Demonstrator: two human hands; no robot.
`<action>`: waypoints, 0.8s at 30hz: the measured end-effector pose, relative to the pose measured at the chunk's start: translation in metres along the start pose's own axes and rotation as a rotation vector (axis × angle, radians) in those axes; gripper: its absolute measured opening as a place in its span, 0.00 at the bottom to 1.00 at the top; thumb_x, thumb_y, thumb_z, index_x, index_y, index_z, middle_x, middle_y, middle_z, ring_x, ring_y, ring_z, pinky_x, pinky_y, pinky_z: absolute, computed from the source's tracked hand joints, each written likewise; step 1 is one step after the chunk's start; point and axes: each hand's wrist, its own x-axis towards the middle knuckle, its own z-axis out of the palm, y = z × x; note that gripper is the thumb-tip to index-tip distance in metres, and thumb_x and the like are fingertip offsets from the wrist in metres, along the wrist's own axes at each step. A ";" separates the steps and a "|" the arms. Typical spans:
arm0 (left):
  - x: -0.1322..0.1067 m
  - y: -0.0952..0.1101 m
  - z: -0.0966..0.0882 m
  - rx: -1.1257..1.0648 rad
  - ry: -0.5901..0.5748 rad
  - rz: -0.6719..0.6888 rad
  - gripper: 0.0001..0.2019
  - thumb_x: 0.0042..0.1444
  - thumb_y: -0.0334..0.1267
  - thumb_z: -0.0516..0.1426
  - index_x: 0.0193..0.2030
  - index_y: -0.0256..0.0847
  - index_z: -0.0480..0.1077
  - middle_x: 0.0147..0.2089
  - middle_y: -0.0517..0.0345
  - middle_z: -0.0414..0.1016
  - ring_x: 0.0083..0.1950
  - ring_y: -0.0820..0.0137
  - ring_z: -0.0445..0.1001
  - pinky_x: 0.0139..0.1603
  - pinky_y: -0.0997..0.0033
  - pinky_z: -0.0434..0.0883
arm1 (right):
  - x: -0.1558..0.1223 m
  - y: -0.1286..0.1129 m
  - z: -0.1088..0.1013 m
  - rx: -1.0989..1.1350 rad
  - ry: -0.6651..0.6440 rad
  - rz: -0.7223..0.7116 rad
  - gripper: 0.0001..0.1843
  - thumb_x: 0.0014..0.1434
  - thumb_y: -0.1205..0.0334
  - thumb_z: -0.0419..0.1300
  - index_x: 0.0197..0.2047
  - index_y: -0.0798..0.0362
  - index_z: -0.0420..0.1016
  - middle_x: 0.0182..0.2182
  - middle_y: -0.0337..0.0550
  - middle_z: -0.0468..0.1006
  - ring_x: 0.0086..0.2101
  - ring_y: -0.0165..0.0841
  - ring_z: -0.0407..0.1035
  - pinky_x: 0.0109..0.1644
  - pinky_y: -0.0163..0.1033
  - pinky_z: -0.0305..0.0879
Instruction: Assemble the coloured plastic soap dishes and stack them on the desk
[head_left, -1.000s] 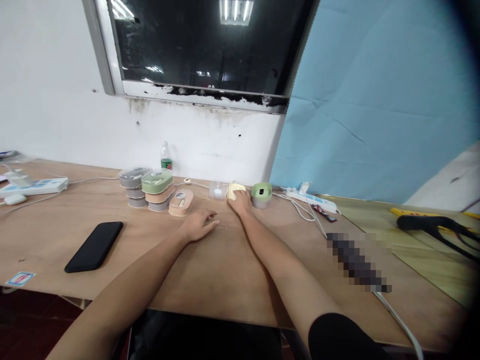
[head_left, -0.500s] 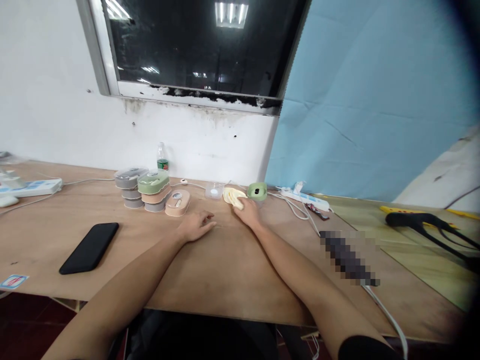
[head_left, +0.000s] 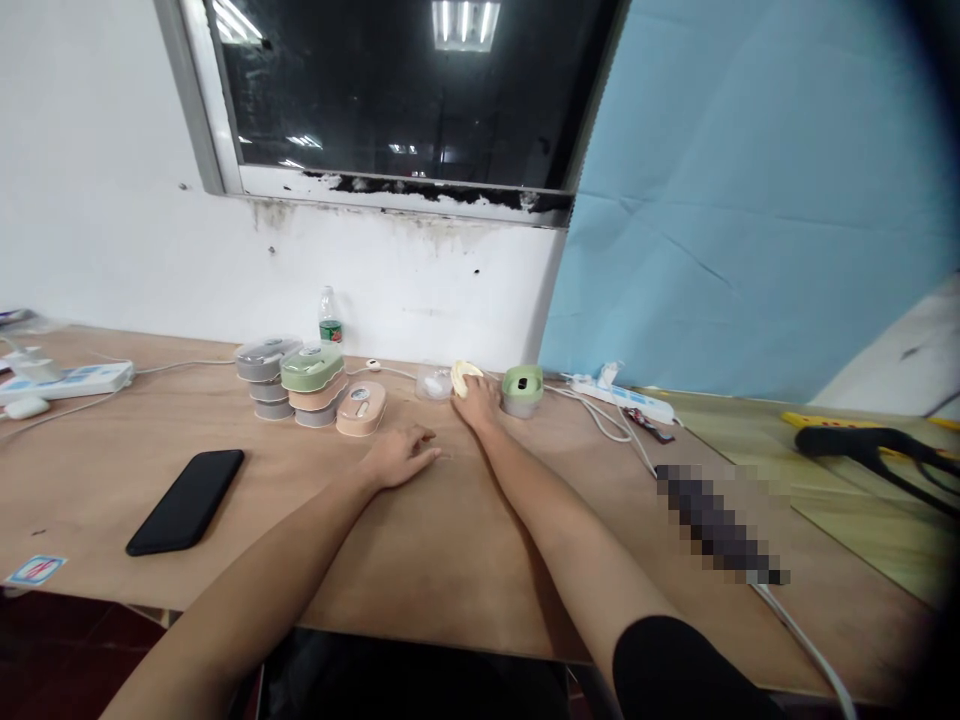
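Observation:
My right hand is at the back of the table, its fingers closed on a pale yellow, folded-looking piece; the hand covers part of it, and its exact kind is not clear. Just left of that piece is a clear plastic container with something white inside. On the other side of the hand stands a small box with a green rim and a grey base. My left hand lies on the tabletop, fingers loosely stretched and holding nothing. Nearest to it is a pink oval box.
Stacked grey boxes and a green-topped stack stand at the back left, by a plastic bottle. A black phone lies front left. Power strips with white cables and a pixelated dark object are at right.
My right hand has shifted slightly left and back with the pale yellow piece, away from the green-rimmed box. My left hand stays in place on the table. The view has moved a little.

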 end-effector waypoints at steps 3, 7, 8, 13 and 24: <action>0.000 -0.001 0.001 0.002 -0.012 -0.006 0.23 0.60 0.54 0.47 0.52 0.39 0.68 0.43 0.52 0.75 0.41 0.67 0.73 0.43 0.68 0.68 | -0.002 0.003 -0.001 0.013 -0.009 -0.005 0.26 0.58 0.55 0.55 0.59 0.51 0.62 0.55 0.51 0.65 0.53 0.45 0.59 0.58 0.48 0.53; -0.001 -0.003 0.001 0.000 -0.010 -0.012 0.23 0.60 0.54 0.47 0.52 0.40 0.68 0.43 0.53 0.75 0.40 0.66 0.73 0.42 0.68 0.68 | -0.012 0.008 -0.007 0.042 -0.021 -0.081 0.24 0.57 0.57 0.56 0.57 0.51 0.64 0.54 0.50 0.67 0.52 0.44 0.61 0.56 0.47 0.57; -0.001 -0.003 0.001 -0.002 -0.009 -0.012 0.23 0.60 0.54 0.47 0.53 0.40 0.68 0.43 0.53 0.75 0.41 0.66 0.73 0.42 0.68 0.68 | -0.017 0.011 -0.010 0.053 -0.026 -0.116 0.25 0.56 0.57 0.57 0.56 0.52 0.65 0.53 0.50 0.67 0.52 0.44 0.61 0.56 0.46 0.57; -0.002 -0.001 -0.001 0.002 -0.015 -0.005 0.23 0.60 0.53 0.47 0.52 0.39 0.68 0.44 0.52 0.75 0.41 0.66 0.73 0.41 0.68 0.68 | -0.058 0.037 -0.038 0.157 -0.064 -0.347 0.27 0.52 0.61 0.58 0.57 0.53 0.64 0.55 0.48 0.67 0.53 0.40 0.61 0.57 0.43 0.58; -0.001 -0.002 0.000 0.014 0.036 0.037 0.20 0.60 0.50 0.49 0.51 0.40 0.68 0.50 0.51 0.71 0.48 0.64 0.71 0.49 0.65 0.68 | -0.111 0.145 -0.114 0.146 -0.099 -0.185 0.28 0.45 0.63 0.59 0.53 0.53 0.66 0.52 0.50 0.70 0.51 0.42 0.66 0.54 0.45 0.62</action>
